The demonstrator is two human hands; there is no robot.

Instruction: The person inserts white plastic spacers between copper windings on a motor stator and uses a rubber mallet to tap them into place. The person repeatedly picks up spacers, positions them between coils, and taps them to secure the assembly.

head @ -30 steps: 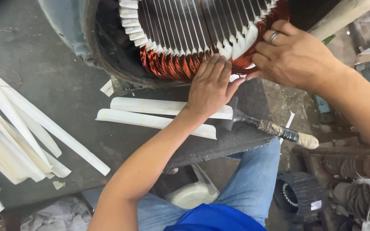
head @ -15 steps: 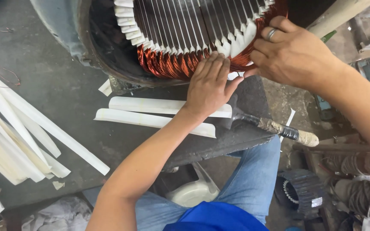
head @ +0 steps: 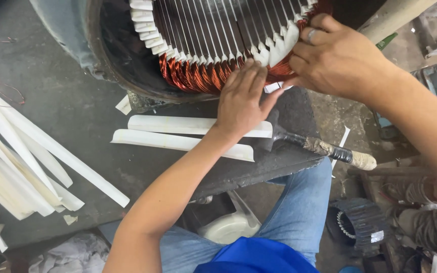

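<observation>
Currently, by size, each item placed from the stator:

1. Large round steel motor stator with slotted core (head: 127, 55), lying on its side on the dark worn workbench (head: 77, 116) directly ahead of you.
2. Copper-red wire windings (head: 193, 76), bulging from the stator's lower rim. Most visible slots already carry white paper liners (head: 145, 30) with wire seated; the stretch under your hands looks unfinished.
3. Heap of long white insulation strips (head: 16, 156), far left of the stator, apparently unused.
4. Two cut white paper strips (head: 178, 132), just below the stator, lying side by side.
5. Tape-wrapped handled tool (head: 324, 148), below and right of the stator, lying loose.
6. Your right hand (head: 337, 58), at the stator's right rim, fingers curled and pinching a small white slip against the winding.
7. Your left hand (head: 241, 98), at the stator's lower rim, fingers extended flat, pressing the copper coil and gripping nothing.
</observation>
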